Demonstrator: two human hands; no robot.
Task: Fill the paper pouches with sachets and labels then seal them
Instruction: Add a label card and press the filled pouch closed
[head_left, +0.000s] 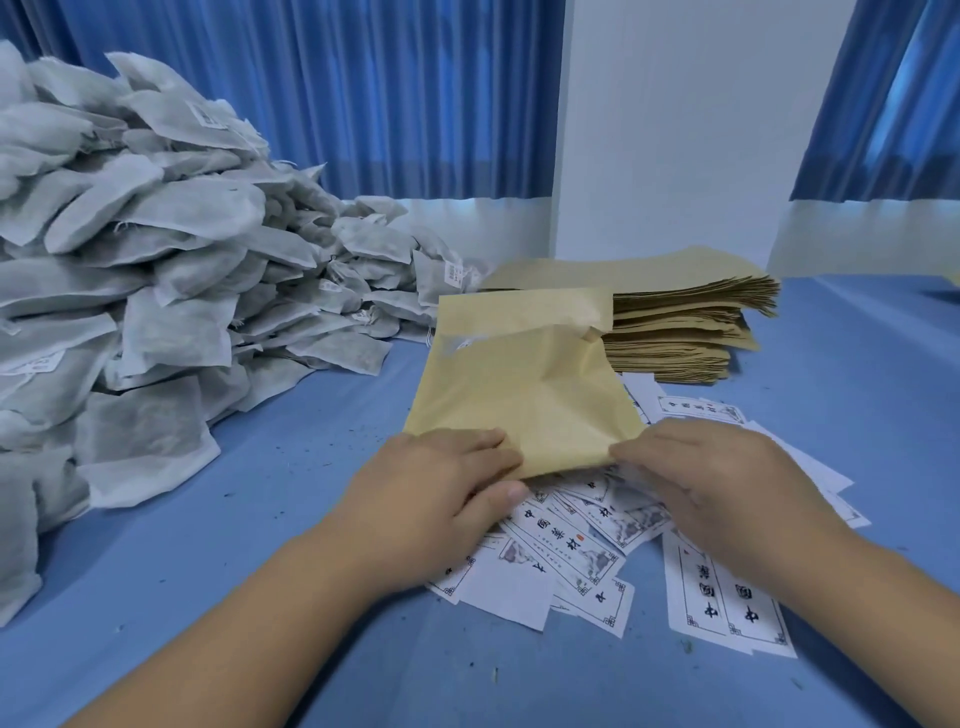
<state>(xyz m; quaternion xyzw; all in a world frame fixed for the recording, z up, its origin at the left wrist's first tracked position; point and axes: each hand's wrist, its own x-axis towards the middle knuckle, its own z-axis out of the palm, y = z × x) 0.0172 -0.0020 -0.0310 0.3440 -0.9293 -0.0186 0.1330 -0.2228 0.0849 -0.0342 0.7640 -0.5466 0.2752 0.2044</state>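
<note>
Brown paper pouch (519, 384) lies over scattered labels (561, 545) mid-table, its near edge pinched at both corners by the left hand (447, 483) and right hand (717, 478). A stack (675, 322) of pouches sits just behind, and sachets (130, 260) are heaped at the left on the blue table (260, 519).

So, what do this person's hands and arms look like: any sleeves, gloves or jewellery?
The left hand and right hand are ungloved, with no rings, watch or bands showing. The left forearm and right forearm are uncovered; no sleeve is in view.
</note>
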